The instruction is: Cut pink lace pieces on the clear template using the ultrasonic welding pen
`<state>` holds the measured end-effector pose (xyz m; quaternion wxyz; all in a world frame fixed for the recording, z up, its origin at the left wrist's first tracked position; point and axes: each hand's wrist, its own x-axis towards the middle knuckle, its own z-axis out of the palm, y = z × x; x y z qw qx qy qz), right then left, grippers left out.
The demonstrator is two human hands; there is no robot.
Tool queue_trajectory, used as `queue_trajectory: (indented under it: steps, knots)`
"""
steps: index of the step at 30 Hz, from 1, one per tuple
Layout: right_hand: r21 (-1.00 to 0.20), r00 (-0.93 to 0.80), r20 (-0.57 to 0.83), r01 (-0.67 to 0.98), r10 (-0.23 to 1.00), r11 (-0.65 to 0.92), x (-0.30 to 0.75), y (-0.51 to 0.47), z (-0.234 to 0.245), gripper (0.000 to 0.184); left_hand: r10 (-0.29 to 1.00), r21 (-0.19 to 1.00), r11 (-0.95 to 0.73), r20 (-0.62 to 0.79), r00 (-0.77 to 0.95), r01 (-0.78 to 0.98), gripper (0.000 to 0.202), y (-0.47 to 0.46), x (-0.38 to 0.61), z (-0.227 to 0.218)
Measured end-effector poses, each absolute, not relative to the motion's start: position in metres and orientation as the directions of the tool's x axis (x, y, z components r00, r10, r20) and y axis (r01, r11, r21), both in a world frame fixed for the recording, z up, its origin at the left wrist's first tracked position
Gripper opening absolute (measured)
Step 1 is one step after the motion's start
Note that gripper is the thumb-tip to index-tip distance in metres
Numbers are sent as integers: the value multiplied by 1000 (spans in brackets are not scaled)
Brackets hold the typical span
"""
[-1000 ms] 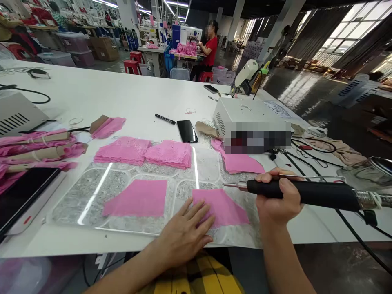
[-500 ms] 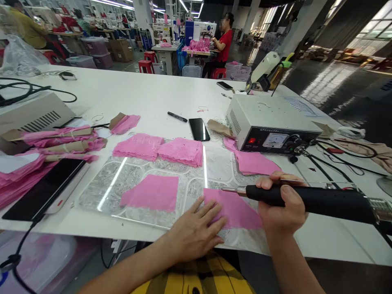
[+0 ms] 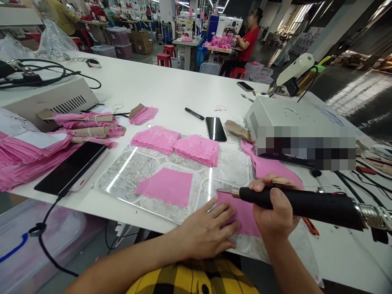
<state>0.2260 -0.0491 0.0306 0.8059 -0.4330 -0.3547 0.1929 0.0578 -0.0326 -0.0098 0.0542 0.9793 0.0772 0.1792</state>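
Head view: left hand [image 3: 211,230], fingers slightly spread, lay on flat pink fabric [image 3: 247,218] while right hand [image 3: 274,210], fingers curled, gripped a black cylindrical tool [image 3: 321,206].

Has a mat [image 3: 147,159] on the table [image 3: 159,90], two fabric stacks [image 3: 197,151] on its far part, two single pieces [image 3: 167,188] nearer, a phone [image 3: 216,129] behind, fabric bundles [image 3: 69,119] left, an equipment box [image 3: 290,118] right.

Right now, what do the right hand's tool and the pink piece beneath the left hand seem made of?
Tool handle: matte black, likely rubber or plastic, from its even, dull surface. Tool tip: seemingly bare metal, given its grey sheen. Pink piece: matte, probably thin fabric, lying as a flat sheet; no weave visible.
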Motion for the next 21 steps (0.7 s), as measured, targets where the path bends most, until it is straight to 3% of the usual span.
queue_trajectory:
  steps: [15, 21]
  knots:
    - [-830, 677, 436, 49, 593, 555, 225, -48, 28, 8, 171, 138, -982, 333, 928, 131, 46, -32, 58, -9]
    - [-823, 744, 380, -1, 550, 568, 234, -49, 35, 11, 187, 142, -979, 335, 923, 147, 42, -33, 58, -12]
